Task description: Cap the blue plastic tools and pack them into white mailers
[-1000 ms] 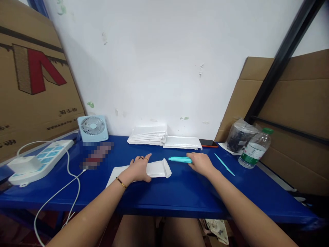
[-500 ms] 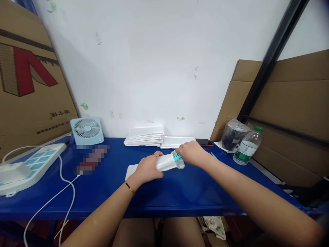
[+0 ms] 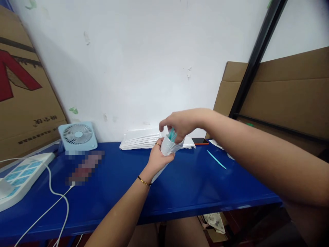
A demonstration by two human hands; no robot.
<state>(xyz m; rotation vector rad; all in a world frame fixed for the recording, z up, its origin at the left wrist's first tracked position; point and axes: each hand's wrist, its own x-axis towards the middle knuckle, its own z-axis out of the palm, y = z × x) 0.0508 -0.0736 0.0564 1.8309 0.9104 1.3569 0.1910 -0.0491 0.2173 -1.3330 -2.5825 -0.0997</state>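
Note:
My left hand (image 3: 158,158) is closed round a white padded envelope (image 3: 167,148), which it holds upright above the blue table (image 3: 180,192). My right hand (image 3: 180,124) is directly above the envelope's mouth, its fingers pinched on a bundle of teal sticks (image 3: 171,134) that reach down into the envelope. One loose teal stick (image 3: 216,160) lies on the table to the right. A stack of white envelopes (image 3: 140,138) lies at the wall behind my hands.
A small light-blue fan (image 3: 77,136) stands at the back left, with a white power strip (image 3: 19,175) and cable (image 3: 55,202) at the left edge. A phone (image 3: 200,141) lies behind my hands. Cardboard sheets (image 3: 282,99) lean on both sides.
My right hand picked up the teal sticks from the table and carried them to the envelope. My left hand lifted the envelope from lying flat to upright.

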